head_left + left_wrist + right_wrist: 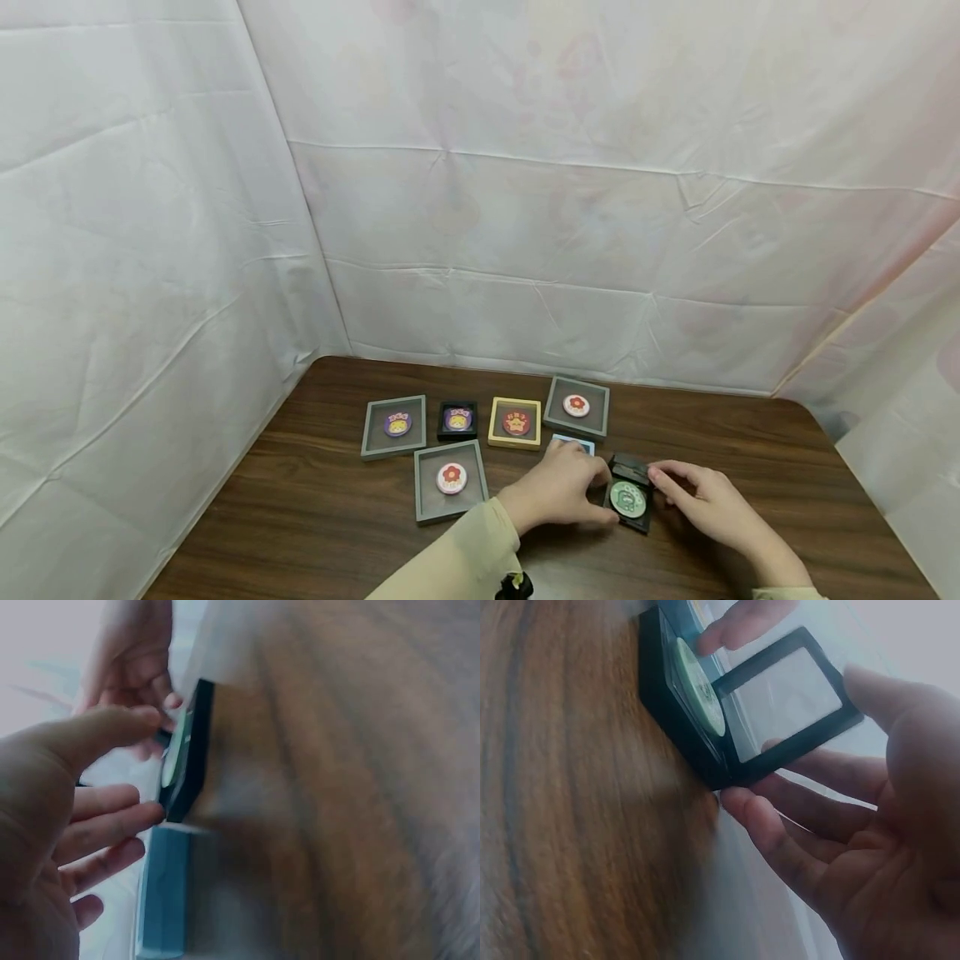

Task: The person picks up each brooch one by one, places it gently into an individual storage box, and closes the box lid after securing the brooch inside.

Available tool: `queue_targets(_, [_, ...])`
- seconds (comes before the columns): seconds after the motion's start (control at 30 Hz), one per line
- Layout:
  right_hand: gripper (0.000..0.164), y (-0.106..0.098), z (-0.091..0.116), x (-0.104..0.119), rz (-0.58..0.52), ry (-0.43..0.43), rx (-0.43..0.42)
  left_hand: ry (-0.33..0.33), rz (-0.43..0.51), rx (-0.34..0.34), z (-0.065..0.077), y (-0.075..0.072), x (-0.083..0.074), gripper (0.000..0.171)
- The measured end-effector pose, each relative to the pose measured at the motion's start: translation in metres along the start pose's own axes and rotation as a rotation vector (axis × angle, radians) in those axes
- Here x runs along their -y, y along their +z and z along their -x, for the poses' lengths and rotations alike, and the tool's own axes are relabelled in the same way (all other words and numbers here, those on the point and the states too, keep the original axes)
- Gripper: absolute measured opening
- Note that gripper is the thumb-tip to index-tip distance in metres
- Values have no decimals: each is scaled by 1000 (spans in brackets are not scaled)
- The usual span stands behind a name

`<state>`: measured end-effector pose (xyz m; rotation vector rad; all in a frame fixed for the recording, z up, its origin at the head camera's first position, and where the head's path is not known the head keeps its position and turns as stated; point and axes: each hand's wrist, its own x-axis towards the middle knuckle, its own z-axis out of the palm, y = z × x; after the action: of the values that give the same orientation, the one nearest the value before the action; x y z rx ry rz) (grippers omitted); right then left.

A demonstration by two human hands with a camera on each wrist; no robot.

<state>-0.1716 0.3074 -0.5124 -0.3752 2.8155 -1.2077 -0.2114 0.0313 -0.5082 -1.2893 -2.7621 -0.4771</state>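
Note:
A small black display case (639,523) stands unfolded on the table, its clear-windowed lid (832,724) tilted up from the base. Inside the base lies a round green badge (627,499). My right hand (705,504) pinches the lid's outer edge, thumb on one side and fingers behind; its lower fingertips are by the hinge side. On the case's left side is my left hand (558,487), its thumb and fingers spread apart, the fingertips at the case's edge. A blue case (163,892) sits beside the black one, partly hidden beneath the left hand in the head view.
Grey cases with round badges lie at the left (365,433), centre front (427,508) and back (555,423). Between them are a black case (442,435) and a yellow case (495,437). White fabric (525,217) hangs behind the wooden table (285,500).

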Motion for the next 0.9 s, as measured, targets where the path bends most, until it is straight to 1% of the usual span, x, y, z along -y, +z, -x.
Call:
queue_targets(0.03, [36,0,0,0,-11,1,15,2,21,3,0,-2,2,46])
queue_targets(0.07, [36,0,0,-1,-15,-16,33,0,37,1,1,-4,4,48])
queue_targets(0.17, [35,1,-1,-2,-35,-73,65,-25,47,-24,3,-10,8,56])
queue_targets(0.27, [37,2,-3,-3,-29,-118,78,-53,12,-45,4,-12,10,62])
queue_targets(0.3, [39,2,-3,-3,-33,-115,80,-58,-4,-44,3,-13,10,64])
queue_targets(0.37, [43,2,-3,-4,-31,-122,86,-58,-46,-27,2,-12,9,68])
queue_targets(0.43, [49,3,-3,-5,-18,-156,88,-52,-98,8,0,-10,7,71])
queue_targets(0.53, [58,5,0,-9,-5,-249,90,-22,-164,80,-4,-6,3,74])
queue_targets(0.6, [63,7,1,-12,11,-313,78,0,-193,116,-7,-3,0,73])
queue_targets(0.67, [67,8,2,-14,23,-355,75,13,-211,144,-8,-2,-4,72])
queue_targets(0.77, [71,9,2,-13,59,-373,74,14,-221,154,-9,-2,-7,70])
queue_targets(0.9, [74,9,0,-9,91,-346,90,10,-219,152,-9,-2,-7,67])
